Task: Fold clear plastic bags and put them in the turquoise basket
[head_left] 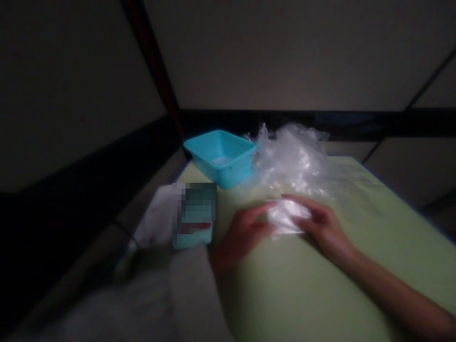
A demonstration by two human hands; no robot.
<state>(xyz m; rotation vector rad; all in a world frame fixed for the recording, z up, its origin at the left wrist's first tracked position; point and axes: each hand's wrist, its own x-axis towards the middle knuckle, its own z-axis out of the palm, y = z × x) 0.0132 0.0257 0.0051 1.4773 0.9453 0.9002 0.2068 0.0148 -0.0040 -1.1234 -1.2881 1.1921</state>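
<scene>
A small clear plastic packet lies between my two hands over the green table. My left hand pinches its left edge with thumb and fingers, somewhat blurred. From the right, my right hand grips the packet, fingers along its top and thumb on its front. Whatever the packet contains is too blurred to tell. Beyond my hands, a heap of crumpled clear plastic bags spreads over the far part of the table.
A turquoise basin with something pale at its bottom stands at the far left corner. Nearer, a pixelated greenish box-like item sits beside white material at the left edge. Dark-framed panels rise behind.
</scene>
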